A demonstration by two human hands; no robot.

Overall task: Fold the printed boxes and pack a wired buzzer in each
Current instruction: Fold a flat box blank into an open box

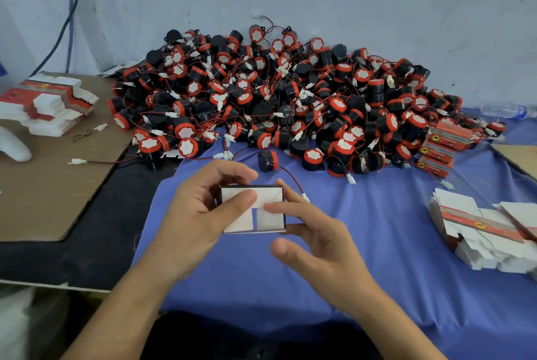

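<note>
A: Where's the box (271, 223) rn?

B: Mid-air over the blue cloth (377, 258), between both hands. The left hand (191, 214) grips it from 9 o'clock, thumb flat on the white end flaps, fingers curled over the top edge. The right hand (316, 240) is mostly open. Its forefinger presses the flap seam from 3 o'clock, and the thumb hangs free below, touching nothing.

A: Buzzer in it yet?

B: Can't tell, the flaps cover that end. One loose buzzer (268, 161) lies just beyond at 12 o'clock. Its wire trails to 2 o'clock w/ the connector (305, 197) beside the right hand's fingers.

A: Risks?

B: Prob. the flaps. They look pressed, not locked. If the forefinger lifts too soon they could spring open & the end won't hold a buzzer. Too much thumb pressure could crease the card or skew the box. Also that wire: a sweep of the right hand may snag it & drag the loose buzzer, or tug others out of the buzzer pile (290, 92) at 12 o'clock.

A: Blanks?

B: Flat stack (476, 229) at 3 o'clock, second stack (49, 104) at 10 o'clock, packed boxes (438, 150) at 2 o'clock.
</note>
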